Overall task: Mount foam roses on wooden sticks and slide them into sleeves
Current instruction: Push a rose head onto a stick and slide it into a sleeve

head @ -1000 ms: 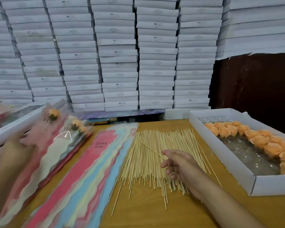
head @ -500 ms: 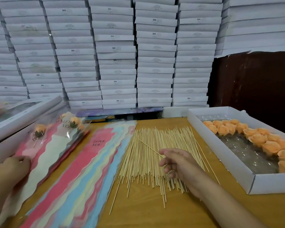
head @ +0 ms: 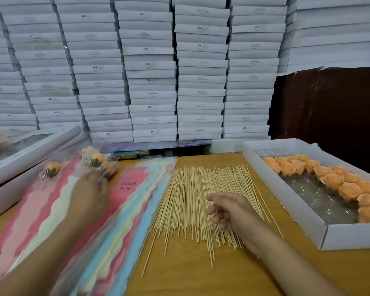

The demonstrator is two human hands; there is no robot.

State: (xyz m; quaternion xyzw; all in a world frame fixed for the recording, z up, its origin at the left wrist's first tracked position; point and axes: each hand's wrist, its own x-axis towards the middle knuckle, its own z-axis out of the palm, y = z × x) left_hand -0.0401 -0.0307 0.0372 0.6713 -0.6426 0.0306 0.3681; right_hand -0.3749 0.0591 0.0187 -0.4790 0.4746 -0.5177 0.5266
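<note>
On the yellow-brown wooden table (head: 201,280), a broad spread of thin pale wooden sticks (head: 192,201) lies at the centre of the frame. The right hand (head: 231,212) hovers over its lower right part, fingers curled, pinching a single stick (head: 192,191) that slants up and left above the others. To the left of the sticks lies a fanned pile of flat wavy-edged sleeves in pink, cream and light blue (head: 124,210), one printed "LOVE YOU". The left hand (head: 90,191), blurred, reaches over the upper part of this pile, just beside finished orange roses in clear-topped sleeves (head: 96,161); whether its fingers grip anything I cannot tell. At the right of the frame an open white cardboard box (head: 320,238) holds loose orange foam roses (head: 331,180) along its far and right sides, on a clear plastic liner. Another white box (head: 30,154) sits at the left edge, and stacks of white flat boxes (head: 150,69) fill the upper frame.
</note>
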